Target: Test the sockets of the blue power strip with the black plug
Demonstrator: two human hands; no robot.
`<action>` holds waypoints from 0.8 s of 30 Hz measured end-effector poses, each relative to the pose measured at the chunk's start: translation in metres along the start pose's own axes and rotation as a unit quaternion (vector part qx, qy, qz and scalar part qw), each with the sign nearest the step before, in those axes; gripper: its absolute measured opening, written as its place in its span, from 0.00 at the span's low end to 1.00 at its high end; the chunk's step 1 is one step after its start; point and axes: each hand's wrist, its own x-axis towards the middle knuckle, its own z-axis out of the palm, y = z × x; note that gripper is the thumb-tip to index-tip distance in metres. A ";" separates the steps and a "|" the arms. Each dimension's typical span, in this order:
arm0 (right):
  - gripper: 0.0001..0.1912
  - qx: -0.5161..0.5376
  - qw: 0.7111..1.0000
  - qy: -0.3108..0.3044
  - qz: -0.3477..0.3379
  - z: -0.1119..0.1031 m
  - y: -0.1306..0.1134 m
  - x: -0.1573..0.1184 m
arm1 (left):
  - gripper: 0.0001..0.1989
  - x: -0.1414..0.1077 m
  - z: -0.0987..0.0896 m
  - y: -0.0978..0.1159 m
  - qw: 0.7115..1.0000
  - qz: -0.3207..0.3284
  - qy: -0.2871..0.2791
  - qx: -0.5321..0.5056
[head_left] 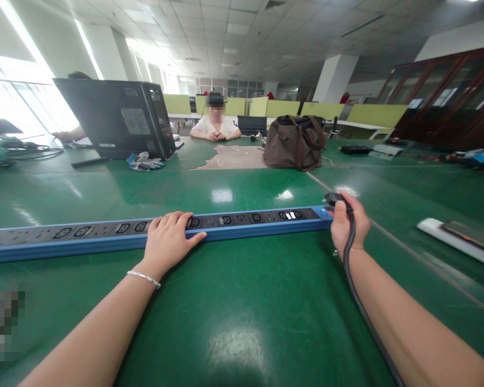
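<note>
One green table [242, 290] bears the long blue power strip [246, 228]. The left hand [167, 236] lies over it, fingers unclenched, best pressing evenly; at its right end, the right hand [360, 226] pinches the black plug [334, 199], best held squarely.

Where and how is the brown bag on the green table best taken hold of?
Best by the carrying straps of the brown bag, I think, coming from above with fingers under the loops. They arch over its top and hang toward the picture's right, while the wide body looks soft and bulging, so it would probably give when squeezed.
</note>
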 end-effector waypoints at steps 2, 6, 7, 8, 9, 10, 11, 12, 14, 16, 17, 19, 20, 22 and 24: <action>0.24 0.026 0.998 0.048 0.028 -0.001 0.005 0.002 | 0.30 0.000 0.000 0.000 1.000 0.000 -0.001 0.002; 0.21 0.025 0.998 0.047 0.042 -0.003 0.016 0.004 | 0.30 0.000 -0.001 0.000 1.000 -0.002 -0.005 0.000; 0.21 0.016 0.998 0.042 0.042 -0.003 0.017 0.004 | 0.30 0.000 -0.001 0.000 1.000 -0.004 -0.007 -0.002; 0.21 0.008 0.998 0.037 0.043 -0.003 0.018 0.004 | 0.30 0.000 -0.001 0.000 1.000 -0.005 -0.008 -0.004; 0.21 0.000 0.999 0.032 0.043 -0.003 0.019 0.005 | 0.30 0.000 -0.001 0.000 1.000 -0.005 -0.008 -0.006; 0.21 -0.005 0.999 0.026 0.045 -0.003 0.019 0.005 | 0.30 0.000 -0.001 0.000 1.000 -0.006 -0.007 -0.007; 0.21 -0.008 0.999 0.019 0.048 -0.003 0.018 0.005 | 0.30 0.000 -0.001 0.000 1.000 -0.005 -0.006 -0.007; 0.21 -0.009 0.999 0.013 0.052 -0.003 0.018 0.005 | 0.30 0.000 -0.001 0.000 1.000 -0.005 -0.005 -0.007; 0.20 -0.010 0.998 0.005 0.062 -0.004 0.017 0.006 | 0.30 0.000 -0.001 0.001 1.000 -0.004 -0.004 -0.006; 0.20 -0.011 0.998 0.000 0.066 -0.004 0.016 0.006 | 0.30 0.000 -0.001 0.001 1.000 -0.002 -0.002 -0.006; 0.20 -0.011 0.998 -0.004 0.066 -0.004 0.016 0.006 | 0.30 0.000 -0.001 0.001 1.000 -0.001 -0.001 -0.007; 0.20 -0.014 0.998 -0.015 0.060 -0.005 0.016 0.006 | 0.30 0.000 -0.001 0.001 1.000 -0.002 -0.003 -0.008; 0.20 -0.016 0.998 -0.022 0.057 -0.005 0.016 0.006 | 0.30 0.000 -0.001 0.001 1.000 -0.002 -0.005 -0.008; 0.20 -0.022 0.998 -0.032 0.054 -0.005 0.016 0.006 | 0.30 0.001 -0.002 0.001 1.000 -0.005 -0.008 -0.006; 0.19 -0.030 0.998 -0.036 0.052 -0.005 0.016 0.006 | 0.30 0.001 -0.002 0.001 1.000 -0.006 -0.010 -0.003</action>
